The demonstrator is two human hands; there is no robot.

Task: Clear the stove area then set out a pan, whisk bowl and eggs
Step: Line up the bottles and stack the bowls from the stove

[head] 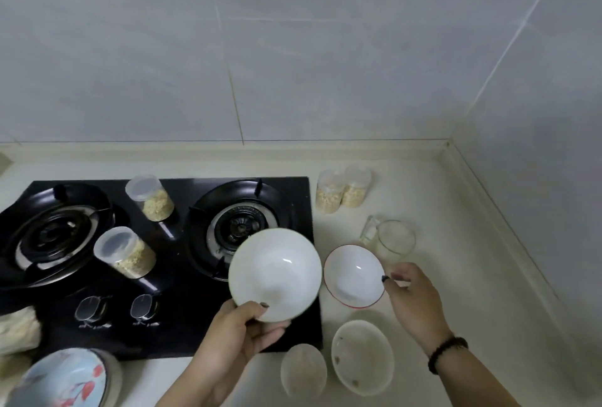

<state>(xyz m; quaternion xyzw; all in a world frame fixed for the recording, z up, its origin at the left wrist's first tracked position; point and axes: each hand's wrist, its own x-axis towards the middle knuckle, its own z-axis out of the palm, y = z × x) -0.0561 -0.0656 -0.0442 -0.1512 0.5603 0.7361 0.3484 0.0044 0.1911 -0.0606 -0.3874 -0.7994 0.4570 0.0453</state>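
Note:
My left hand (242,331) grips the near rim of a large white bowl (275,273), held tilted above the front right part of the black gas stove (182,318). To its right a smaller white bowl with a red rim (353,276) sits tilted just off the stove's right edge, and my right hand (412,295) pinches its right rim. Two lidded plastic jars of pale grains (150,197) (125,251) stand on the stove between the burners.
Two more grain jars (342,189) and a clear glass jug (391,238) stand on the counter right of the stove. Two used bowls (363,356) (303,370) sit near the front edge. A blue patterned bowl (65,380) is at bottom left. Walls close the back and right.

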